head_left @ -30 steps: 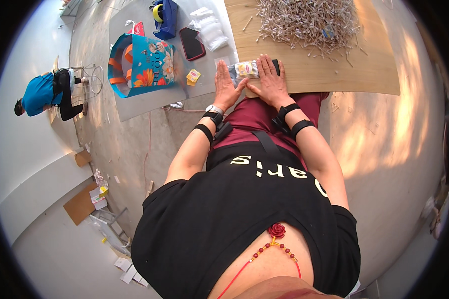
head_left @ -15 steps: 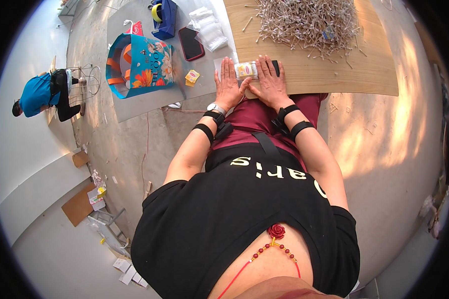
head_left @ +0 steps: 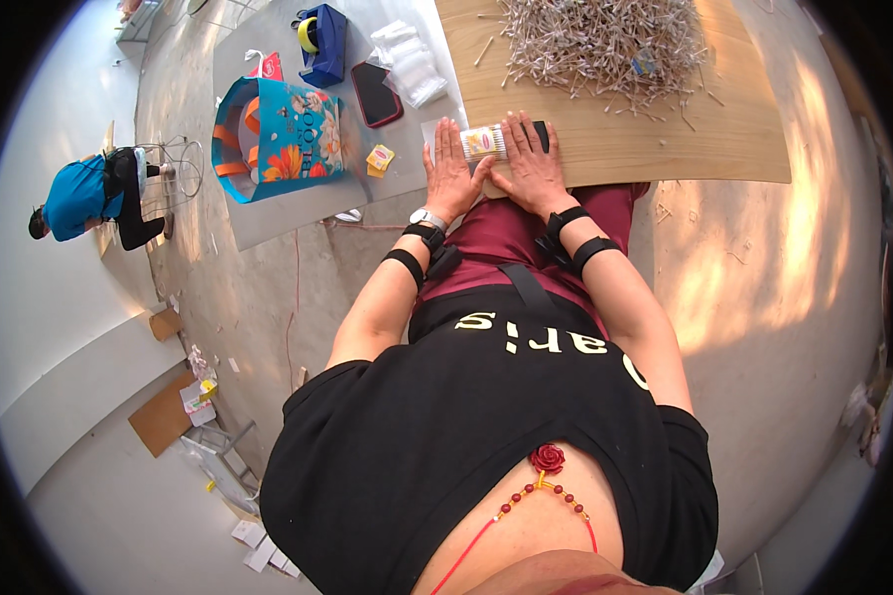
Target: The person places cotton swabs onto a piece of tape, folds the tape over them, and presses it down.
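Pack of cotton swabs (head_left: 484, 143) | white sticks side by side, white-and-yellow label with a red mark facing up | lies flat on the wooden surface (head_left: 655, 149), by its near left corner | between left hand (head_left: 452, 177) and right hand (head_left: 536, 169), right end hidden under the right fingers (head_left: 515, 131)

1. Left hand (head_left: 452, 182): palm down, fingers (head_left: 444, 145) straight toward the far side, thumb (head_left: 481, 171) angled right.
2. Right hand (head_left: 534, 177): just beside it, flat, fingers pointing far, thumb angled left.
3. Left forearm (head_left: 382, 297) and right forearm (head_left: 627, 297) slant inward.
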Demonstrator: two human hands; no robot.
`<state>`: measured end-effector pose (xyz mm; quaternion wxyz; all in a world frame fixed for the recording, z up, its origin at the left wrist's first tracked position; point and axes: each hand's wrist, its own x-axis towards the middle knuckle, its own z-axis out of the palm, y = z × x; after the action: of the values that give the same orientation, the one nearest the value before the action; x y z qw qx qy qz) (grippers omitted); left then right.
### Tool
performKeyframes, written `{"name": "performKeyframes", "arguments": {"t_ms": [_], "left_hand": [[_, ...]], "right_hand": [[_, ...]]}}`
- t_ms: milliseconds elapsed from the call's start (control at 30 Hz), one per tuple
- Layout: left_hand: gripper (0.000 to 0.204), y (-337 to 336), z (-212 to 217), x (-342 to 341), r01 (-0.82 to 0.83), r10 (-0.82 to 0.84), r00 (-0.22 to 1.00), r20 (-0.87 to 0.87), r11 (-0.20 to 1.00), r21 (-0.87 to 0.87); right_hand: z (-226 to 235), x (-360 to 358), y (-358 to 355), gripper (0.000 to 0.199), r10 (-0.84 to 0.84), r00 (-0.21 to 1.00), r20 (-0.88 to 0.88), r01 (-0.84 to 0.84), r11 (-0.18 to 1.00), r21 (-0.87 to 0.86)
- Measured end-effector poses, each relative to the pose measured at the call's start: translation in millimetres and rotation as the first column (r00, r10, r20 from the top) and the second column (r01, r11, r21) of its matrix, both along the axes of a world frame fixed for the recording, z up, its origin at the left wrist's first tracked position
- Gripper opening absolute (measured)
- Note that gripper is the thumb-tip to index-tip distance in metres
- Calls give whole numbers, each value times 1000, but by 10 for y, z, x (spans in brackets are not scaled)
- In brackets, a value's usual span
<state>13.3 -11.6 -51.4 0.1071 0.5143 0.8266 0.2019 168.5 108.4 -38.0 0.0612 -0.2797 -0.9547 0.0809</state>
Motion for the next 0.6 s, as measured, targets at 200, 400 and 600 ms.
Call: {"name": "performKeyframes", "arguments": {"t_ms": [200, 400, 600], "left_hand": [[104, 14, -11, 12, -6, 6, 1000, 20, 1000, 2], [105, 1, -23, 2, -1, 0, 1000, 11, 1000, 10], [104, 4, -5, 0, -7, 6, 1000, 26, 1000, 7]], "right_hand": [[11, -30, -24, 99, -19, 999, 38, 19, 1000, 6], [5, -26, -23, 99, -10, 1000, 2, 10, 1000, -20], [7, -36, -34, 99, -17, 999, 37, 17, 1000, 2]]}}
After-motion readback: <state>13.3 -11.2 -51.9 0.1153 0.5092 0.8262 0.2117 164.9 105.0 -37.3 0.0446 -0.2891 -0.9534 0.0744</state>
